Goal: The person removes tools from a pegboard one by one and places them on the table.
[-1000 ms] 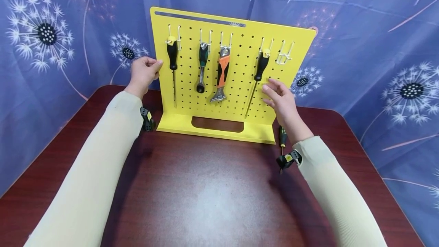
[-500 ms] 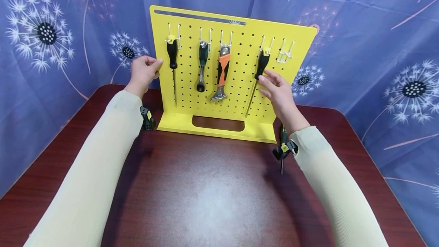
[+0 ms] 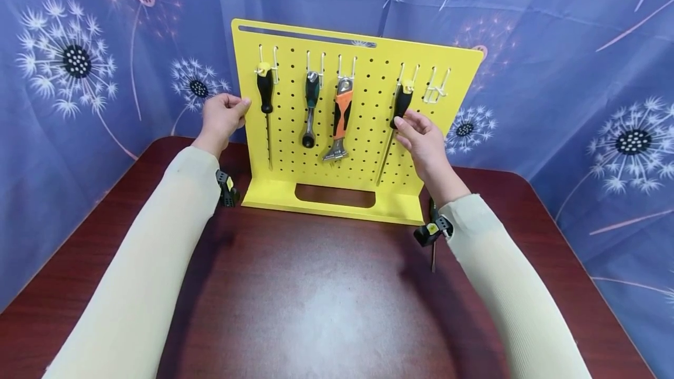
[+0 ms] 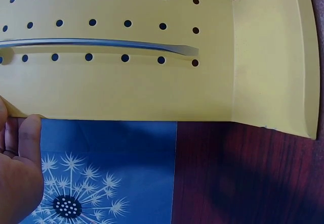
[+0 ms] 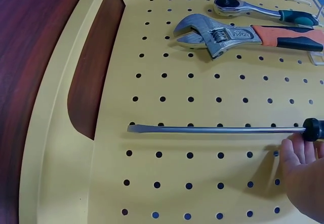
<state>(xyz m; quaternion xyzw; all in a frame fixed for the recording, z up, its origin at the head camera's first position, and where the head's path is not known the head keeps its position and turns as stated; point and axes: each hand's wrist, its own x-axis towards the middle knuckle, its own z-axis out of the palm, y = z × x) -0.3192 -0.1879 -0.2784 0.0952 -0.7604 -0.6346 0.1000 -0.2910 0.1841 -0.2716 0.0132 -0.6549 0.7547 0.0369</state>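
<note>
At the left edge of a yellow pegboard (image 3: 363,151), my left hand (image 3: 221,121) pinches the sheet between thumb and fingers; its fingertips show at that edge in the left wrist view. My right hand (image 3: 423,142) is at the right-hand flat-blade screwdriver (image 3: 402,101), thumb and fingers around the lower end of its black handle. That screwdriver hangs from a white hook by its yellow top, its long shank (image 5: 217,130) lying along the board. Another screwdriver (image 3: 265,89), a ratchet wrench (image 3: 311,104) and an orange-and-black adjustable wrench (image 3: 342,110) hang further left.
A white hook (image 3: 434,92) at the board's upper right carries no tool. Another screwdriver (image 3: 433,256) lies on the dark red table (image 3: 316,297) beside the base, mostly hidden by my right wrist. A blue dandelion-print curtain (image 3: 553,75) stands behind.
My right hand has moved up and left from beside the shank to the handle of the right-hand screwdriver. My left hand has stayed at the board's edge. The view has tilted slightly.
</note>
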